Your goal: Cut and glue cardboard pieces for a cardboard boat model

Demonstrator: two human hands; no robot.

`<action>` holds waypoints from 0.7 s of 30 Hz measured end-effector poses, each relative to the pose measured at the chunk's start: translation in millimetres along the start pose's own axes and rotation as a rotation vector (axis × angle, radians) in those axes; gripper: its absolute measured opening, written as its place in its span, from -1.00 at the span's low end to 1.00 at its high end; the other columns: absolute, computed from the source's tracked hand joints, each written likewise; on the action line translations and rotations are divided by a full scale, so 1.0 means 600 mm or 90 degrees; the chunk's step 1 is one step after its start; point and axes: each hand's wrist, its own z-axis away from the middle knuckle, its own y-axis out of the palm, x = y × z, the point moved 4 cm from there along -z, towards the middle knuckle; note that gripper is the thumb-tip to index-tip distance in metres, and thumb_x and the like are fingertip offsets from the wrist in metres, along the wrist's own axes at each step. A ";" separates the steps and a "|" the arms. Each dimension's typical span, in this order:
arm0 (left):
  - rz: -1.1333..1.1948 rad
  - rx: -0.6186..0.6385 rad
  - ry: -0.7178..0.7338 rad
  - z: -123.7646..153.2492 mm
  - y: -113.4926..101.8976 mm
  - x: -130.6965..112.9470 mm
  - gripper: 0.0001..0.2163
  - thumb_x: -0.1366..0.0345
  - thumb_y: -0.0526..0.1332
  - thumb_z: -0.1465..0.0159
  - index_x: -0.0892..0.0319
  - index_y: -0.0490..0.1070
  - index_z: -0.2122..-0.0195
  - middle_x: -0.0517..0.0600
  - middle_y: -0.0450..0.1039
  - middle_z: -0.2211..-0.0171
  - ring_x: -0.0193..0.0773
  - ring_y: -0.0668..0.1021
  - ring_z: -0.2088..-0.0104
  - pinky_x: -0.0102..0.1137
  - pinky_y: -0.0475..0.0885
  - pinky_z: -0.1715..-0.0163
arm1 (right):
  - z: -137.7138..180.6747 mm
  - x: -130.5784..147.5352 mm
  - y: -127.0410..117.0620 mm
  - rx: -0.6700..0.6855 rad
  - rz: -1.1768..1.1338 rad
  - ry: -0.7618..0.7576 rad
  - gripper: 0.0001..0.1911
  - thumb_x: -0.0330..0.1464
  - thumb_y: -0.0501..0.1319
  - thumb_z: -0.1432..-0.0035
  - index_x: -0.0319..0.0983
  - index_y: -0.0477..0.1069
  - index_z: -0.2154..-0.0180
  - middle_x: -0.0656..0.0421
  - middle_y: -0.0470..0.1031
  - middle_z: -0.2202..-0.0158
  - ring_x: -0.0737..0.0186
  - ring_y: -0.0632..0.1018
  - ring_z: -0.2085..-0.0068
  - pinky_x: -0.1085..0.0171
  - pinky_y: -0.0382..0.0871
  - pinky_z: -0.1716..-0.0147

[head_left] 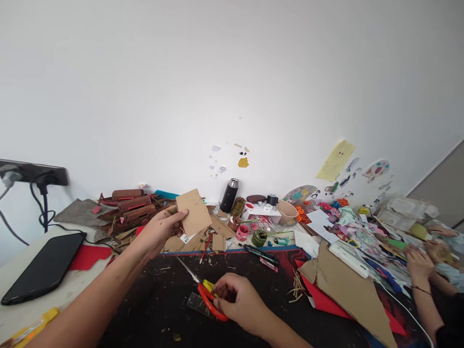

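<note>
My left hand point(159, 231) is raised over the desk and pinches a small brown cardboard piece point(195, 211) by its lower left edge. My right hand point(239, 302) rests low on the black mat point(159, 309), fingers closed round the red and yellow handles of a pair of scissors point(205, 292). The scissor blades point up and left along the mat. More cardboard scraps point(213, 237) lie just behind the held piece.
A black tablet point(43, 268) lies at the left, cables and a wall socket point(32, 174) behind it. Brown cardboard rolls point(132, 205), a black flask point(229, 195), cups, a big cardboard sheet point(348, 285) and coloured craft bits crowd the back and right. Another person's hands point(420, 263) work at the right.
</note>
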 end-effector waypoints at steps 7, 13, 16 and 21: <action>0.040 -0.059 -0.054 -0.011 -0.006 0.036 -0.56 0.10 0.61 0.03 0.19 0.62 0.19 0.16 0.71 0.14 -0.11 0.68 0.20 -0.34 0.56 0.20 | -0.069 0.019 0.002 -0.169 -0.429 0.005 -0.58 -0.15 0.61 0.07 -0.23 0.59 0.25 0.17 0.58 0.30 0.25 0.49 0.32 0.31 0.33 0.33; 0.057 -0.088 -0.138 -0.012 -0.006 0.061 -0.68 0.23 0.50 -0.13 0.23 0.60 0.12 0.23 0.72 0.16 -0.04 0.73 0.23 -0.24 0.61 0.17 | -0.127 0.033 0.055 -0.046 -0.611 0.038 -0.40 -0.11 0.65 0.10 -0.25 0.56 0.10 0.16 0.61 0.31 0.32 0.51 0.47 0.33 0.30 0.45; 0.052 -0.094 -0.116 -0.011 -0.006 0.054 -0.68 0.22 0.47 -0.17 0.22 0.59 0.09 0.21 0.71 0.15 -0.04 0.73 0.24 -0.23 0.62 0.18 | -0.148 0.043 0.069 0.042 -0.622 0.032 -0.35 0.00 0.58 -0.01 -0.25 0.48 0.03 0.14 0.63 0.31 0.36 0.49 0.57 0.38 0.20 0.58; -0.026 -0.031 -0.060 -0.006 0.007 0.044 -0.52 -0.01 0.56 -0.05 0.16 0.60 0.10 0.16 0.71 0.18 0.01 0.71 0.21 -0.21 0.61 0.21 | -0.182 0.061 0.092 0.195 -0.540 -0.013 -0.27 0.15 0.52 -0.06 -0.19 0.37 0.00 0.18 0.64 0.36 0.35 0.47 0.65 0.38 0.28 0.64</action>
